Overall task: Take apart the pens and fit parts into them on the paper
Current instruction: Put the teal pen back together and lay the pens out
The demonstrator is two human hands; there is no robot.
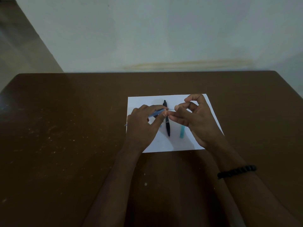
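A white sheet of paper (177, 143) lies on the brown table (65, 128). My left hand (142, 126) grips a light blue pen barrel (155, 113), held slanted over the paper's left part. My right hand (196, 118) pinches the end of a thin dark refill (171, 109) that spans the small gap between the barrel's mouth and my fingertips. A black pen (167, 122) lies whole on the paper under my fingers, pointing away from me. A short teal pen part (182, 131) rests on the paper to its right, partly behind my right hand.
The table's far edge meets a pale wall (164, 38). A black beaded bracelet (236, 171) sits on my right wrist. Small pale specks dot the tabletop left of the paper.
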